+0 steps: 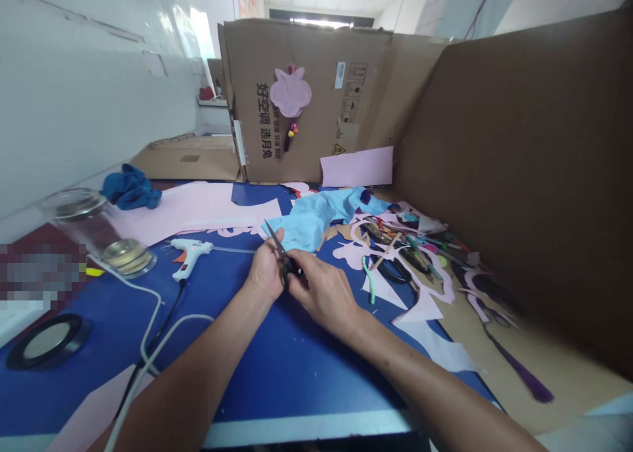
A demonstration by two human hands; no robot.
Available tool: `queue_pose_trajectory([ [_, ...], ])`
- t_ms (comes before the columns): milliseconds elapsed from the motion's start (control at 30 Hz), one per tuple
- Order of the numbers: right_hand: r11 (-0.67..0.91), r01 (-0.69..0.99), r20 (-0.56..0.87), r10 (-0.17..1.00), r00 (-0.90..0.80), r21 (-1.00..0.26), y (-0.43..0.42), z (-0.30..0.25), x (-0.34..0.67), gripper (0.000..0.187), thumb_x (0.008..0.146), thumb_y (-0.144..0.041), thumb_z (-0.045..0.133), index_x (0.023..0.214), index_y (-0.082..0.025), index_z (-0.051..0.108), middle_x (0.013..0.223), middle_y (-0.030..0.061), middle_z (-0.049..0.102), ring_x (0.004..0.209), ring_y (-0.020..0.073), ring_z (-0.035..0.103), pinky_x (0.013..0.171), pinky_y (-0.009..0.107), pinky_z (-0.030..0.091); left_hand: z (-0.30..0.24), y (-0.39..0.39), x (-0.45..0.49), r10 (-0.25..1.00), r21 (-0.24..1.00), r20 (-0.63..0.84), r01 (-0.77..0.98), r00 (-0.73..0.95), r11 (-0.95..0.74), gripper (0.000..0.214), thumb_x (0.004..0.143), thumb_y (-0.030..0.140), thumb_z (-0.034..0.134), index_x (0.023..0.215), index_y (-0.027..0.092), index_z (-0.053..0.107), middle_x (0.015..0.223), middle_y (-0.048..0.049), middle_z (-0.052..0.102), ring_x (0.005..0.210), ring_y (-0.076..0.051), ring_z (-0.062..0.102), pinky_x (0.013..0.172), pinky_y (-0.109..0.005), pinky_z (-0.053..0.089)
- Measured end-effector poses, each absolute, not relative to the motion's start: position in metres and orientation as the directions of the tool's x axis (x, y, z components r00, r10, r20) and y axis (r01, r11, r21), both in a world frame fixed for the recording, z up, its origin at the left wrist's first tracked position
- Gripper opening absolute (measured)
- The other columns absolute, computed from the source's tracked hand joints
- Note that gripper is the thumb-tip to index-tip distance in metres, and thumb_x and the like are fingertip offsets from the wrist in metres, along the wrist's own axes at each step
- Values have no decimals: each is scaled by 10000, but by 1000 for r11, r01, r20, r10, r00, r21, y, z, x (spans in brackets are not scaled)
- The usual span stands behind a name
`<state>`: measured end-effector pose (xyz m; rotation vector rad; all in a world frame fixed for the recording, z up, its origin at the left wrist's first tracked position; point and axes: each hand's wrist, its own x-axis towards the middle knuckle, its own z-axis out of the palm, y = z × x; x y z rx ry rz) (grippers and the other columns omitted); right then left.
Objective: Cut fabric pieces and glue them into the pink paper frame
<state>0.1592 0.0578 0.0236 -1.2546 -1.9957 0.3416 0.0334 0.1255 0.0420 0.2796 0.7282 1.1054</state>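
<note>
My left hand (266, 274) and my right hand (321, 290) meet over the blue tabletop (277, 366), both closed on a small pair of scissors (280, 253). The steel blades point up and to the left, and the black handles (291, 267) are mostly hidden by my fingers. Just beyond the blades lies a crumpled light blue cloth (309, 220). A white hot glue gun (190, 257) rests to the left of my left hand. To the right of my right hand is a heap of pink cut-out paper shapes (359, 254).
A glass jar (99, 231) with yellowish liquid lies at the left, near white and black cables (151, 330). Pens and tools (420, 248) are scattered at right. Cardboard panels (514, 175) stand behind and right, and a dark blue cloth (131, 188) sits at back left.
</note>
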Motion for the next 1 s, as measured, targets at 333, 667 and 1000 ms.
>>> queue_pose_trajectory([
  [333, 212, 48, 217, 950, 223, -976, 90, 47, 225, 507, 785, -507, 882, 1125, -211, 649, 715, -19, 698, 595, 145, 547, 556, 268, 395, 40, 126, 36, 967, 602, -164, -758, 193, 253, 492, 915, 22, 595, 1385, 149, 662, 1044, -105, 845, 849, -208, 813, 843, -319, 663],
  [667, 77, -187, 49, 987, 150, -979, 97, 43, 226, 698, 533, -395, 1023, 1088, -215, 639, 752, -48, 711, 590, 105, 538, 543, 229, 367, 25, 122, 36, 941, 744, -36, -621, 335, 249, 748, 704, 3, 730, 1417, 214, 646, 1035, -101, 830, 893, -291, 806, 775, -418, 670],
  [1000, 66, -142, 51, 993, 107, -988, 96, 43, 224, 674, 526, -354, 1022, 1068, -214, 648, 650, -70, 680, 547, 98, 531, 523, 220, 361, 27, 125, 33, 943, 727, -64, -632, 328, 269, 446, 886, 224, 786, 1315, 141, 701, 1172, -177, 821, 1050, -342, 802, 907, -515, 680],
])
